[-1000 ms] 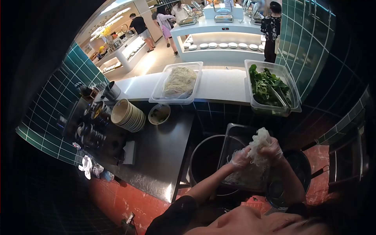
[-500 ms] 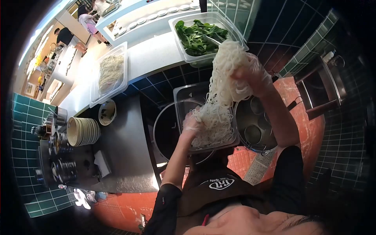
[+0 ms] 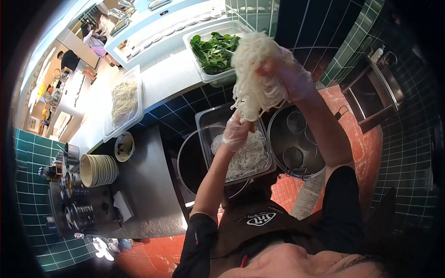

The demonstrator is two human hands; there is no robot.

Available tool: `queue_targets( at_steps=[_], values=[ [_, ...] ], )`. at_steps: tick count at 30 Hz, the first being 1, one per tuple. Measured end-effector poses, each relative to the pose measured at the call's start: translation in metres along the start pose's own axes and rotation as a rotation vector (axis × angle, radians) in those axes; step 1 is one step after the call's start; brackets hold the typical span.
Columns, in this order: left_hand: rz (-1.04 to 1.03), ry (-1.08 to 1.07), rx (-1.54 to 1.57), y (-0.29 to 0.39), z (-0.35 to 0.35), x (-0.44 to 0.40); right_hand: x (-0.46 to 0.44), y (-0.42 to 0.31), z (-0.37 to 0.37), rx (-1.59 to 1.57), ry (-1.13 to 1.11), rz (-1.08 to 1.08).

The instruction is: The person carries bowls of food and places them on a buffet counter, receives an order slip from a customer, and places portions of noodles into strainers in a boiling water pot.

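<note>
The strongest light comes from the hall (image 3: 103, 69), far left of the gripped noodles (image 3: 255, 65), and the white counter (image 3: 164, 78) there looks nearly overexposed. Below left of the grip, the metal worktop (image 3: 148, 185) has glare on its corner; at both sides, tiled walls (image 3: 37, 169) bend into darkness.

At left, a hand could pass over the middle of the worktop (image 3: 148, 190), between the bowl stack (image 3: 99, 170) and the tub (image 3: 206, 125); raised noodles (image 3: 255, 69) obstruct the near right approach to the leafy greens (image 3: 213, 51).
</note>
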State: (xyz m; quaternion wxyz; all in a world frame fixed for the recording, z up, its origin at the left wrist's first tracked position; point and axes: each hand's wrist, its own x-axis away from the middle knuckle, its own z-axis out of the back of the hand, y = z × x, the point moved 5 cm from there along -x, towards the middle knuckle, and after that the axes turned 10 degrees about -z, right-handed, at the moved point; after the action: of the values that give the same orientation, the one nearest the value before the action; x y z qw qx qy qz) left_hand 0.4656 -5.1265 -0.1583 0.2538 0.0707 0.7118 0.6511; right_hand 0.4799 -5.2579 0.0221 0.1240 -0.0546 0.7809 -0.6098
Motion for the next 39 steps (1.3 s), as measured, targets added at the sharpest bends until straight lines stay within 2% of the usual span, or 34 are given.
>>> queue_targets(
  at_steps=[1, 2, 5, 7, 9, 11, 14, 18, 21, 23, 25, 26, 27, 29, 32, 35, 38, 39],
  values=[
    [0.060, -0.035, 0.001, -0.016, 0.000, 0.003, 0.004, -0.001, 0.009, -0.050, 0.019, -0.015],
    [0.077, -0.034, -0.124, -0.043, 0.007, 0.007, 0.010, -0.001, 0.020, -0.100, 0.046, -0.033],
    [0.225, -0.021, -0.173, -0.070, 0.019, 0.021, 0.030, 0.004, 0.059, -0.153, 0.134, -0.062],
    [0.175, -0.070, -0.322, -0.115, 0.035, 0.030, 0.048, 0.000, 0.075, -0.169, 0.149, -0.001],
    [0.143, -0.117, -0.460, -0.126, 0.043, 0.035, 0.076, -0.001, 0.100, -0.149, 0.258, 0.001],
    [0.258, -0.153, -0.566, -0.135, 0.051, 0.045, 0.099, -0.002, 0.119, -0.134, 0.342, 0.007],
    [0.191, -0.057, -0.687, -0.178, 0.075, 0.052, 0.127, -0.006, 0.145, -0.152, 0.380, 0.024],
    [0.390, 0.186, -0.088, -0.156, 0.081, 0.046, 0.162, -0.011, 0.185, -0.116, 0.496, 0.037],
    [0.377, 0.149, -0.129, -0.149, 0.080, 0.042, 0.188, 0.004, 0.202, 0.043, 0.648, 0.024],
    [0.264, -0.062, -0.441, -0.125, 0.071, 0.042, 0.199, 0.027, 0.210, 0.137, 0.704, -0.009],
    [0.113, -0.232, -0.827, -0.114, 0.068, 0.040, 0.216, 0.075, 0.241, 0.355, 0.604, 0.006],
    [0.317, -0.462, -1.063, -0.073, 0.045, 0.029, 0.221, 0.097, 0.252, 0.453, 0.614, -0.052],
    [0.300, -0.512, -1.099, -0.053, 0.039, 0.025, 0.226, 0.118, 0.262, 0.552, 0.619, -0.109],
    [0.267, -0.611, -1.170, -0.034, 0.032, 0.032, 0.235, 0.152, 0.273, 0.725, 0.749, -0.358],
    [0.194, -0.676, -1.299, -0.018, 0.032, 0.041, 0.243, 0.221, 0.299, 1.192, 0.469, -1.074],
    [0.216, -0.639, -1.305, 0.005, 0.017, 0.041, 0.254, 0.242, 0.306, 1.435, 0.403, -1.005],
    [0.192, -0.515, -1.216, 0.014, 0.009, 0.041, 0.249, 0.214, 0.311, 1.253, 0.603, -1.142],
    [0.161, -0.457, -1.161, 0.009, 0.013, 0.043, 0.248, 0.203, 0.309, 1.197, 0.665, -1.100]
  ],
)
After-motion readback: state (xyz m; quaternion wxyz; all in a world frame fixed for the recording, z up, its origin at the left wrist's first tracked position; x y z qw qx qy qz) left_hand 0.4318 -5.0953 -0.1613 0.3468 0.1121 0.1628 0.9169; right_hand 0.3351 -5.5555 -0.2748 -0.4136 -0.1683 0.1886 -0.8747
